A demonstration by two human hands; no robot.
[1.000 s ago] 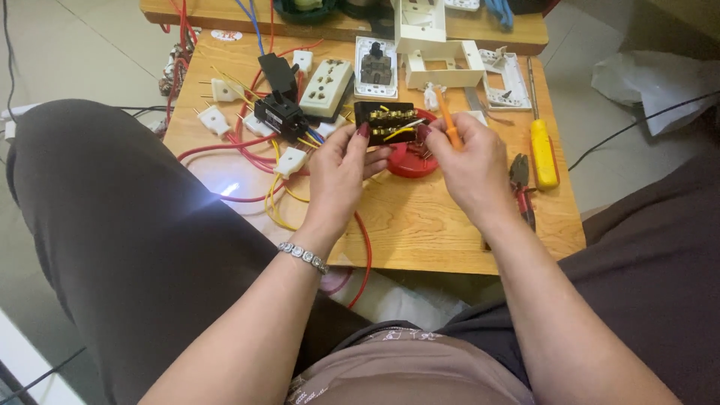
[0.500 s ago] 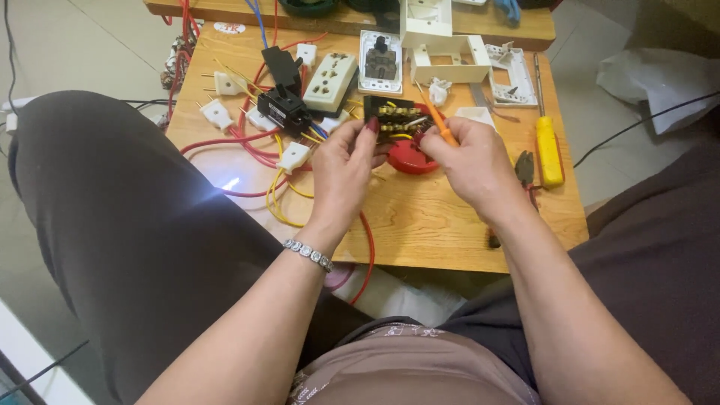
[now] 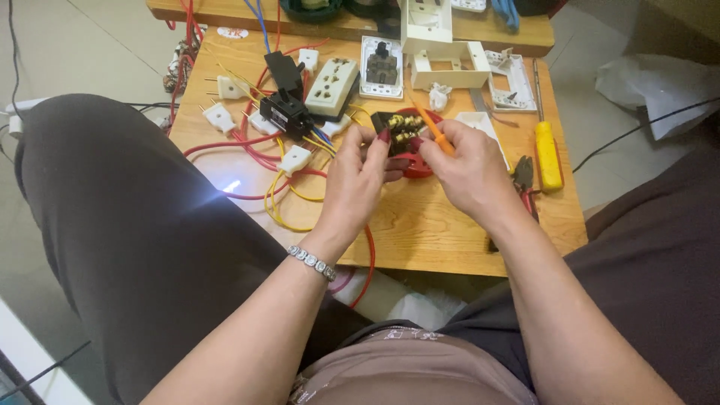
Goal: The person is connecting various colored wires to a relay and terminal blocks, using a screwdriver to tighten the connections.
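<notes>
Below, I see pale floor tiles (image 3: 90, 45) all around a low wooden tabletop (image 3: 450, 232), with a second wooden board (image 3: 525, 34) butted against its far edge. My dark-trousered knees flank the near edge, the left knee (image 3: 135, 210) rising level with the wood. A crumpled white plastic bag (image 3: 660, 90) lies on the floor to the right, a black cable running across it.

On the tabletop, a tangle of red and yellow wires (image 3: 277, 187) spreads over the left half, with small white plugs (image 3: 220, 116) and a beige socket strip (image 3: 331, 86) among them. Further back sit a white socket plate (image 3: 381, 67) and a white plastic frame (image 3: 450, 67). A yellow-handled screwdriver (image 3: 547, 154) lies along the right side, pliers (image 3: 523, 176) just beside it.

My left hand (image 3: 360, 184) has its grip closed around a small black socket module (image 3: 397, 129) with brass terminals, held just above a red round piece (image 3: 416, 161) at the tabletop's middle. My right hand (image 3: 469, 169) pinches a thin orange screwdriver (image 3: 433, 129), its tip at the module's terminals.
</notes>
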